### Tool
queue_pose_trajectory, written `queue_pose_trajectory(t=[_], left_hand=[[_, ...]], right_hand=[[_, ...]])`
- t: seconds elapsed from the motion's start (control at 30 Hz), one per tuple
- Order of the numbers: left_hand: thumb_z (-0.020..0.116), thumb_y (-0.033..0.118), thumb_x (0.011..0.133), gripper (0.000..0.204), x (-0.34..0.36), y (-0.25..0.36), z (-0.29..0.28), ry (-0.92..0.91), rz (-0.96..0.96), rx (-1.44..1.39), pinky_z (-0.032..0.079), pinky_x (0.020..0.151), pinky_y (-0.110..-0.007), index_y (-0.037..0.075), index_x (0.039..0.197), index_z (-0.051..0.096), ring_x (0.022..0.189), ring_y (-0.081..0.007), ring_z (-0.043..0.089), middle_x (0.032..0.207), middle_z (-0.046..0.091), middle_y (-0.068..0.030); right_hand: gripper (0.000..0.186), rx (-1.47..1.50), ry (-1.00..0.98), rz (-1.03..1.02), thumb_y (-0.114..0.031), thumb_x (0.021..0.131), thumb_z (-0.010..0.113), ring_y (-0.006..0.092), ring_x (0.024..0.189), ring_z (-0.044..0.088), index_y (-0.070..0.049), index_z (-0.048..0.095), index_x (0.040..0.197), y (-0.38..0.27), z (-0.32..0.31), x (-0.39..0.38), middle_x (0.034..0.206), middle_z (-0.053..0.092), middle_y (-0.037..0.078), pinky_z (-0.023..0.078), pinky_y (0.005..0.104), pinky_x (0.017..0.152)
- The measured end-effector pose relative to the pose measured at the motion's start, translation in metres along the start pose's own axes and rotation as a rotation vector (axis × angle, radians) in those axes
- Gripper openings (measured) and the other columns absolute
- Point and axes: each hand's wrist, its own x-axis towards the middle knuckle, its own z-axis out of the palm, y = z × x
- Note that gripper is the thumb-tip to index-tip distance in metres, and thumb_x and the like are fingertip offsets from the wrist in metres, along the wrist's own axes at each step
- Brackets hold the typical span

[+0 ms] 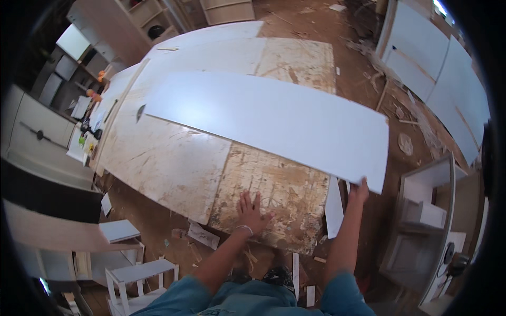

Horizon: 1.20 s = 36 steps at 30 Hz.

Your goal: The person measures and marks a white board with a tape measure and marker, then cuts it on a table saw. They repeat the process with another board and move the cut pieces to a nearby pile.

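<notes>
A long white board lies at a slant across the worn, stained work table, its right end jutting past the table's edge. My right hand grips the board's near right corner, fingers mostly hidden at its edge. On the scuffed near part of the table my left hand rests flat, fingers spread, holding nothing. A small dark curved piece lies by the board's far left corner.
Grey cabinet carcasses stand at the right, with white panels leaning behind them. A long wooden strip and tools, including a drill, line the table's left side. A small white stool-like frame stands lower left. Scraps litter the brown floor.
</notes>
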Motion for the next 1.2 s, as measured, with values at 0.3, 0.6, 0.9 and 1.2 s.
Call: queue_pose_trajectory(t=[0.3, 0.6, 0.9, 1.2], left_hand=[[0.054, 0.053, 0.104, 0.079, -0.013, -0.136, -0.024, 0.025, -0.343, -2.066, 0.031, 0.123, -0.046, 0.009, 0.163, 0.025, 0.147, -0.0321, 0.041, 0.159, 0.044, -0.0168], [0.068, 0.051, 0.096, 0.076, -0.070, -0.192, -0.065, 0.193, -0.115, -2.485, 0.039, 0.117, -0.047, 0.004, 0.151, 0.046, 0.137, -0.0307, 0.049, 0.152, 0.051, -0.0116], [0.069, 0.018, 0.087, 0.043, -0.142, -0.194, -0.085, -0.363, -0.097, -1.946, 0.052, 0.099, -0.045, -0.003, 0.124, 0.059, 0.113, -0.0307, 0.063, 0.119, 0.065, -0.0131], [0.069, 0.002, 0.079, 0.039, -0.218, 0.030, -0.093, -0.522, 0.161, -1.762, 0.052, 0.095, -0.040, -0.004, 0.117, 0.062, 0.104, -0.0261, 0.064, 0.109, 0.064, -0.0095]], right_hand=[[0.042, -0.123, 0.338, -0.093, -0.021, 0.103, 0.065, 0.0345, 0.116, 0.064, 0.002, 0.056, 0.137, -0.092, -0.231, -0.226, 0.129, 0.064, 0.015, 0.057, 0.0526, 0.095], [0.043, -0.024, 0.757, -0.362, -0.021, 0.098, 0.069, 0.0299, 0.111, 0.066, 0.000, 0.059, 0.135, -0.171, -0.418, -0.510, 0.123, 0.065, 0.013, 0.057, 0.0494, 0.092], [0.052, -0.014, 0.853, -0.642, -0.025, 0.104, 0.058, 0.0329, 0.116, 0.066, 0.000, 0.048, 0.148, -0.138, -0.648, -0.707, 0.137, 0.062, 0.017, 0.056, 0.0446, 0.096], [0.045, 0.192, 0.962, -0.550, -0.026, 0.105, 0.055, 0.0332, 0.117, 0.066, -0.003, 0.052, 0.144, -0.097, -0.718, -0.746, 0.134, 0.063, 0.017, 0.055, 0.0489, 0.098]])
